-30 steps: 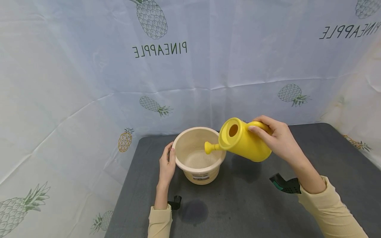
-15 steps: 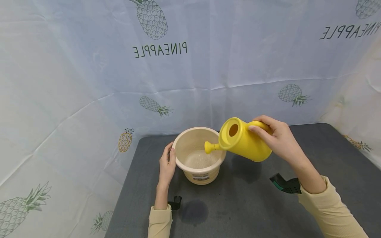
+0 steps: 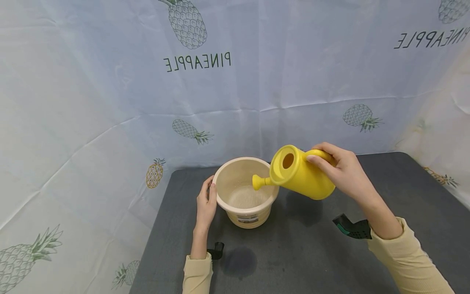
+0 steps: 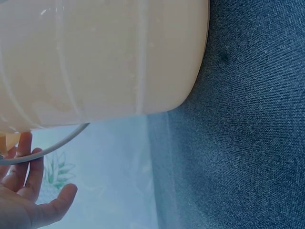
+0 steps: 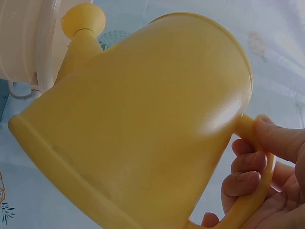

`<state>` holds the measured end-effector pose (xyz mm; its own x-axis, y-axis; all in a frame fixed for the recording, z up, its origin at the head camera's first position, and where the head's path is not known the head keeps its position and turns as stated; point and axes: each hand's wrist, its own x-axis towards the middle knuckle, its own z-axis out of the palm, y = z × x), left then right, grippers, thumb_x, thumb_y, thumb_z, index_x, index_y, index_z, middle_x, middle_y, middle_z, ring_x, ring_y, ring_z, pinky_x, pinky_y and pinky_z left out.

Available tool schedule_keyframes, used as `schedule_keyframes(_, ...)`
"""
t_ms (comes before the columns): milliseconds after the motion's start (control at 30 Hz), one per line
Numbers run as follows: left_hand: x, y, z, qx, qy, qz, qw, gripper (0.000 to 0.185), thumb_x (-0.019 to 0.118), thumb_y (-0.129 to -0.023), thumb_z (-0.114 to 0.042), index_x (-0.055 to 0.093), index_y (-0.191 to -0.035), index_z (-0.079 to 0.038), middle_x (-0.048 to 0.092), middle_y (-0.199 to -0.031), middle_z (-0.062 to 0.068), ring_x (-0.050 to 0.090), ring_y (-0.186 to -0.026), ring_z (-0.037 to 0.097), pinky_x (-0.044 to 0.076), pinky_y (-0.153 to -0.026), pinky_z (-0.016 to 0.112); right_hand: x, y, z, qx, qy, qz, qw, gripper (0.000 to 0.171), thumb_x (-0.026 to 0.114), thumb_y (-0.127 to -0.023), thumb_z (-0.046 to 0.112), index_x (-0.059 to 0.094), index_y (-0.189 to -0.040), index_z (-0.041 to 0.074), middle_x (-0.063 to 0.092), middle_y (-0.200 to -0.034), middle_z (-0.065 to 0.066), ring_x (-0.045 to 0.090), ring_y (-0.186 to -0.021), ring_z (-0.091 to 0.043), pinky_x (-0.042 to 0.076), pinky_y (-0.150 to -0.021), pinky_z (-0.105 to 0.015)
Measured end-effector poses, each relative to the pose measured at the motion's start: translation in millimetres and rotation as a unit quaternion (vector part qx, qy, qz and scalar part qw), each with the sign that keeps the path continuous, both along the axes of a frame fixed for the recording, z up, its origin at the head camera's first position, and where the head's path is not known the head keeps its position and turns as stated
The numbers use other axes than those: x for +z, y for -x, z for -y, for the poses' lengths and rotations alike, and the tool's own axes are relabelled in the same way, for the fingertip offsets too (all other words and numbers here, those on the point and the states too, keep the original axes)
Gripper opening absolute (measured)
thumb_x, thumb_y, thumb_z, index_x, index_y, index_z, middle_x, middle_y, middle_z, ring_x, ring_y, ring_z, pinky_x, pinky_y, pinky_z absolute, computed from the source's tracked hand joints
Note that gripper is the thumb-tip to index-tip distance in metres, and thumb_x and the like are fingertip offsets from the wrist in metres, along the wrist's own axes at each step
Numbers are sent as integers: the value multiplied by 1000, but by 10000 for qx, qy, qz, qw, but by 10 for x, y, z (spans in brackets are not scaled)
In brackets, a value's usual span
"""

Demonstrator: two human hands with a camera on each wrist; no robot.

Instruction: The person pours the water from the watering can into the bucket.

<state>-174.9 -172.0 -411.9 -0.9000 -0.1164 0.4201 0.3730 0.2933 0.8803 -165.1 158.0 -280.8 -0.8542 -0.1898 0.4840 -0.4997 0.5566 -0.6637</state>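
A cream plastic bucket (image 3: 245,218) stands upright on the dark table in the head view. Its bottom looks speckled and shiny, as with shallow water. My left hand (image 3: 207,204) touches its left side near the rim. In the left wrist view, the fingers (image 4: 35,174) lie by the bucket wall and the thin grey bail handle (image 4: 62,143), fairly straight, thumb apart. A yellow watering can (image 5: 143,124) tilts to the left, its spout's round head (image 3: 258,182) over the bucket. My right hand (image 3: 343,173) grips the can's handle, fingers curled through it in the right wrist view.
The dark table (image 3: 293,261) carries a round damp-looking dark patch (image 3: 239,262) in front of the bucket. A pale curtain (image 3: 235,90) with printed pineapples hangs behind and on both sides. Black wrist devices (image 3: 352,228) sit on both forearms.
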Motion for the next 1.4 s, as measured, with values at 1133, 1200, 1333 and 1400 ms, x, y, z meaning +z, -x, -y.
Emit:
schedule_keyframes(1133, -13, -11, -17, 63, 52, -144, 9999, 36, 41, -100, -9, 45, -133, 6, 52, -126, 24, 53, -110, 38, 45, -85, 51, 9, -5, -2, 60, 0, -33, 10000, 8, 62, -90, 19, 65, -97, 14, 61, -84, -1, 51, -73, -10, 40, -64, -20)
schedule_keyframes(1200, -9, -11, -19, 81, 66, -142, 9998, 36, 41, -100, -9, 45, -132, 6, 52, -126, 24, 53, -110, 37, 45, -86, 50, 8, -4, -6, 105, -3, -67, 9999, 9, 62, -91, 19, 65, -97, 13, 61, -84, -2, 51, -73, -10, 40, -64, -20)
schedule_keyframes(1333, -2, -14, -17, 58, 77, -133, 9999, 36, 41, -100, -9, 44, -133, 7, 51, -127, 24, 52, -112, 37, 44, -87, 50, 5, -2, -8, 72, -2, -36, 10000, 9, 62, -91, 19, 65, -97, 14, 61, -84, -2, 51, -73, -10, 40, -65, -20)
schedule_keyframes(1400, 1, -17, -17, 42, 86, -123, 9999, 36, 40, -100, -9, 44, -133, 7, 50, -128, 24, 52, -112, 37, 44, -87, 50, 3, 0, -9, 47, -3, -4, 10000, 9, 62, -91, 20, 65, -97, 14, 61, -85, -1, 51, -73, -10, 40, -65, -20)
